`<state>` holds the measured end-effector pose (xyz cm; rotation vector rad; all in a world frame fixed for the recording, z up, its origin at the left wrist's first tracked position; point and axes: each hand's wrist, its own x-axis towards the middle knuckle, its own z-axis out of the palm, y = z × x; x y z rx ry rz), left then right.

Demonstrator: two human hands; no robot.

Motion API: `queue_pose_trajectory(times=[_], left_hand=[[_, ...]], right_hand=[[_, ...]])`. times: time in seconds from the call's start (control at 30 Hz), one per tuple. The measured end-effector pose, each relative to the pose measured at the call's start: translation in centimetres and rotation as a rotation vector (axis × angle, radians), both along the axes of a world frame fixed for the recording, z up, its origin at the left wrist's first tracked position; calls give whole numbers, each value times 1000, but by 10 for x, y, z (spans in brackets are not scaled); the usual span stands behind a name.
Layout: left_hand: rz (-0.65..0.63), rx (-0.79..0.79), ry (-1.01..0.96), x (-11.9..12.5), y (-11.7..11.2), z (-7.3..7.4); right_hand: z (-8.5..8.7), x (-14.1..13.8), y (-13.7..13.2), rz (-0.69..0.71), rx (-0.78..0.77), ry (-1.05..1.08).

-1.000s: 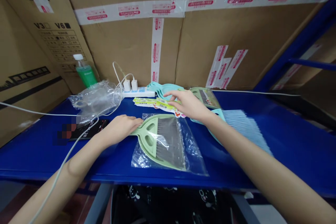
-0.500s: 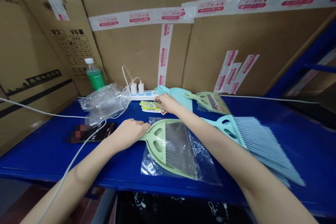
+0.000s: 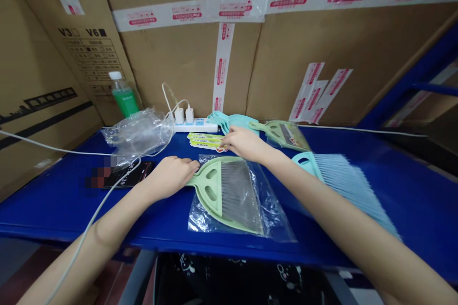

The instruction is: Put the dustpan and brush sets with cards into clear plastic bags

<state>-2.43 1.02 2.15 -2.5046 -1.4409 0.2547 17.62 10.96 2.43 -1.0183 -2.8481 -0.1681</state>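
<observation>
A pale green brush lies half inside a clear plastic bag on the blue shelf. My left hand rests curled on the brush's handle end and holds it down. Beyond it, my right hand reaches to a small stack of yellow-green printed labels, its fingers pinched on the top one. Under my right forearm lies a light blue brush.
Stacked teal dustpans and a bagged green brush sit behind the labels. A white power strip with chargers, a heap of clear bags, a green bottle, a phone and a white cable are at left. Cardboard boxes wall the back.
My right hand went out to the far labels and has drawn slightly back, its fingers now closed on one. My left hand has stayed on the green brush's handle.
</observation>
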Motion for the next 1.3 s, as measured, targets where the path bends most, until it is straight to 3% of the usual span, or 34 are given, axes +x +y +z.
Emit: queue_pose_trajectory(times=[0.33, 0.53, 0.6, 0.67, 0.73, 0.8, 0.9, 1.03, 1.17, 1.3], left_hand=[[-27, 20, -71, -3, 0, -2], [-27, 26, -51, -3, 1, -2], [-18, 17, -44, -3, 1, -2], [-3, 4, -53, -3, 1, -2], [7, -13, -72, -2, 1, -2], [9, -29, -93, -3, 1, -2], [28, -58, -135, -4, 2, -4], [54, -162, -276, -6, 5, -8], [10, -242, -479, -7, 8, -11], [26, -234, -580, -7, 10, -12]], right_hand=[[-18, -2, 3, -2, -67, -3], [-7, 6, -5, -23, -82, 242], [2, 11, -17, -77, -172, 384], [9, 19, -30, -167, -375, 480], [11, 28, -44, -198, -617, 509], [7, 39, -54, -238, -759, 492], [-5, 54, -61, -324, -829, 474], [-16, 62, -59, -410, -1045, 557], [-13, 60, -62, -430, -1156, 682], [-11, 57, -65, -429, -1155, 869]])
